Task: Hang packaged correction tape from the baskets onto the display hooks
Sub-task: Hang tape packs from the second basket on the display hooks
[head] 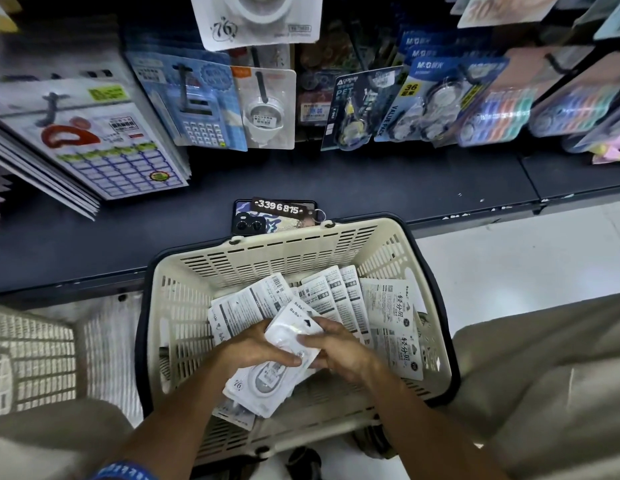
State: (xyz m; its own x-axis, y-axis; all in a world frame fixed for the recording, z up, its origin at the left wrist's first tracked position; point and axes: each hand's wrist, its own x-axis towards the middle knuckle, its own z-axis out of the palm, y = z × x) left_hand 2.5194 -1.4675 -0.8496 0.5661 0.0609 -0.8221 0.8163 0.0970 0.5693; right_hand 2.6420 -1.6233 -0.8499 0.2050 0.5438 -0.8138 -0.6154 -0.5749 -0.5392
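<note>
1. Head view, hands: a small stack of correction tape packages [291, 341] is being held over the cream basket [232, 261]. The stack is being gripped from the left by the left hand [256, 348], with the thumb lying across the front of the packages. It is being pinched from the right by the right hand [336, 348], with the fingers curled round its edge.
2. Head view, basket: further packages [388, 317] are lying loose inside the basket, most with the printed back facing up. The basket is being rested against the edge of the dark shelf [370, 181], and its black handle [436, 278] is folded down along the rim.
3. Head view, shelf: a phone [253, 221] with a numbered key tag [280, 206] is lying on the shelf just behind the basket rim.
4. Head view, display: a package of the same white type [256, 19] is hanging at the top centre. Below it, a calculator pack [197, 105] and tape value packs [426, 102] are hanging on hooks.
5. Head view, left side: a second basket [35, 358] is standing on the floor beside the first.
</note>
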